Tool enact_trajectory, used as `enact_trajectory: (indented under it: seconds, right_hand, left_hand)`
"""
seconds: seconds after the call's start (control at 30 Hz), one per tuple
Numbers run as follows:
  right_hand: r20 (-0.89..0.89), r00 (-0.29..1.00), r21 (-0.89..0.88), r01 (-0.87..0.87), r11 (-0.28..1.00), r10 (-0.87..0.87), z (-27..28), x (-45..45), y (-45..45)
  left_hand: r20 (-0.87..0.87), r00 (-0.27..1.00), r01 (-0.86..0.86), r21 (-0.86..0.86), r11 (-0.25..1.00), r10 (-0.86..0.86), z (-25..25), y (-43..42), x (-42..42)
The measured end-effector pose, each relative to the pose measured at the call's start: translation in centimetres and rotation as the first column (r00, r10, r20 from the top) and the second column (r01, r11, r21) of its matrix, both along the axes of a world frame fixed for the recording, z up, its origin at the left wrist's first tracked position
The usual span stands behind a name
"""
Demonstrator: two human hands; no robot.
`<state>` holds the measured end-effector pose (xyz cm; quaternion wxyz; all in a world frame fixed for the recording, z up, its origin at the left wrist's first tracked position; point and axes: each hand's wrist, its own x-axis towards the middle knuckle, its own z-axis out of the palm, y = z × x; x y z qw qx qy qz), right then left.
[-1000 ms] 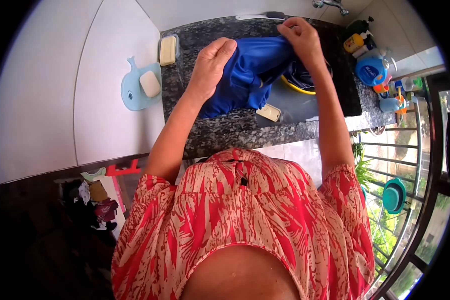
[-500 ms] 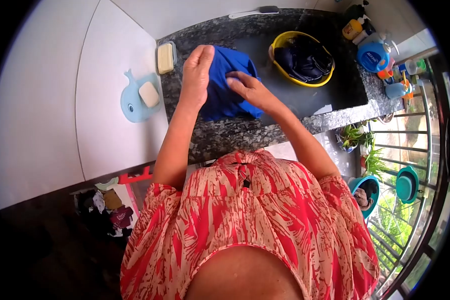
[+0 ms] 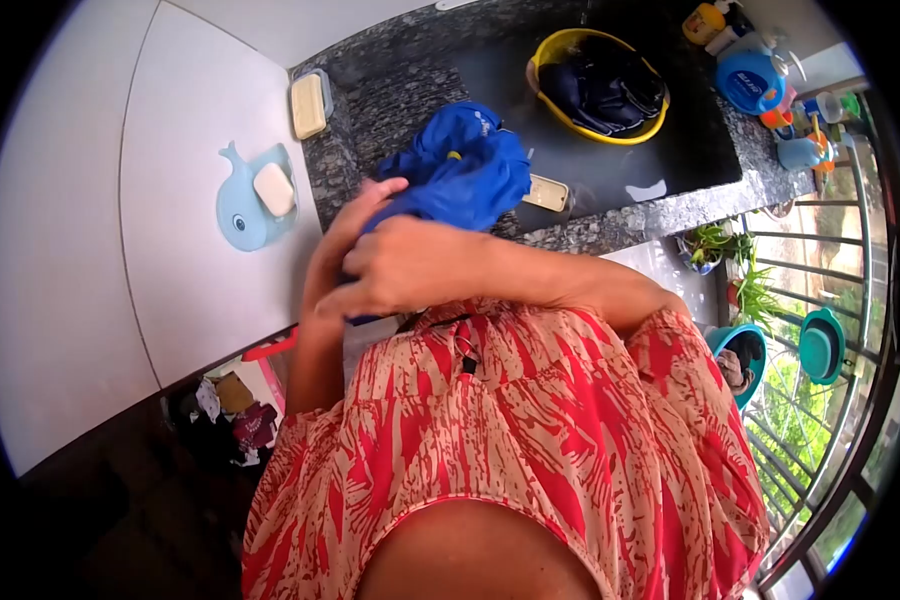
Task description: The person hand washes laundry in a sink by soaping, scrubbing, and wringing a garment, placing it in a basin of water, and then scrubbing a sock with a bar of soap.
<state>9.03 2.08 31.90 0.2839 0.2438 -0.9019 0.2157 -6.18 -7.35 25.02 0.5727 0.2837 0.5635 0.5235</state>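
Note:
Bunched on the dark stone counter lies a blue cloth [image 3: 470,170] with a small pale mark and a yellow spot, possibly a garment. My left hand [image 3: 362,212] is at its left edge, closed around the fabric, its fingers partly covered by cloth and by my other hand. Crossing in front, my right hand [image 3: 410,265] has curled fingers closed on the near end of the cloth, slightly blurred. A strip of blue hangs below it at the counter's edge. Just right of the cloth rests a beige oblong block [image 3: 546,192], its kind unclear.
Dark wet clothes [image 3: 605,90] fill a yellow basin [image 3: 542,45] in the sunken area. A soap bar [image 3: 309,105] stands at the left; another sits in a whale-shaped wall holder [image 3: 238,222]. Bottles [image 3: 750,82] line the right. A teal bucket [image 3: 755,345] stands below.
The blue cloth has gone from spread out to bunched up. My right hand has swung left and toward my body, across my left. The beige block has come into view.

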Motion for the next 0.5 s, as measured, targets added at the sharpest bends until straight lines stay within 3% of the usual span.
enact_trajectory:
  seconds: [0.03, 0.07, 0.1, 0.13, 0.17, 0.23, 0.27, 0.3, 0.33, 0.37, 0.43, 0.47, 0.5]
  right_hand:
    - [-0.163, 0.982, -0.202, 0.06, 0.978, -0.094, -0.6, 0.1, 0.8]
    - [-0.04, 0.994, -0.414, 0.078, 0.907, -0.104, -1.4, 0.7, 2.7]
    - [0.021, 0.97, -0.534, 0.217, 0.817, -0.244, -3.7, 0.8, 4.5]
    - [0.286, 0.907, -0.615, 0.421, 0.667, -0.309, -5.4, 1.2, 6.8]
    - [0.597, 0.779, -0.651, 0.611, 0.451, -0.194, -8.2, 1.6, 9.5]
    - [0.454, 0.596, -0.27, 0.801, 0.535, -0.663, -18.1, 2.4, 12.7]
    - [0.455, 0.664, -0.208, 0.727, 0.654, -0.593, -21.3, 4.0, 12.9]
    - [0.454, 0.727, -0.145, 0.631, 0.762, -0.515, -20.2, 5.5, 11.8]
    - [0.681, 0.634, -0.031, 0.523, 0.851, -0.365, -20.1, 6.7, 11.0]
    - [0.861, 0.458, 0.041, 0.373, 0.927, -0.222, -17.7, 7.8, 9.6]
    - [0.83, 0.549, -0.112, 0.337, 0.935, -0.098, -17.1, 9.6, 8.8]
    - [0.807, 0.59, -0.186, 0.316, 0.93, -0.039, -16.9, 10.2, 8.8]
    - [0.81, 0.581, -0.178, 0.371, 0.911, -0.078, -16.8, 10.0, 9.0]
  left_hand:
    - [0.019, 0.998, 0.054, -0.067, 0.996, -0.053, 0.4, -0.3, -0.1]
    - [-0.155, 0.988, -0.037, -0.12, 0.992, 0.018, 0.2, -0.5, 0.7]
    - [-0.321, 0.944, -0.134, -0.174, 0.976, 0.072, 0.0, -0.8, 1.5]
    - [-0.354, 0.935, -0.087, -0.204, 0.975, 0.01, -1.1, -1.2, 1.0]
    - [-0.384, 0.922, -0.039, -0.236, 0.971, -0.056, -2.1, -1.4, 0.5]
    - [-0.421, 0.905, -0.02, -0.199, 0.98, -0.067, -1.2, -1.7, 0.6]
    - [-0.475, 0.878, -0.027, -0.169, 0.985, -0.057, -0.7, -1.6, 0.6]
    - [-0.532, 0.845, -0.035, -0.132, 0.991, -0.041, 0.8, -2.3, 1.3]
    - [-0.625, 0.78, -0.034, -0.089, 0.995, -0.029, 1.5, -2.3, 1.5]
    - [-0.74, 0.664, -0.007, -0.146, 0.989, -0.104, 2.4, -2.1, 1.8]
    - [-0.894, 0.371, 0.029, -0.26, 0.965, -0.252, 3.7, -1.4, 2.0]
    - [-0.86, 0.294, -0.01, -0.439, 0.899, -0.417, 3.6, -1.1, 2.1]
    - [-0.936, 0.096, -0.025, -0.341, 0.94, -0.338, 2.3, -1.3, 2.3]
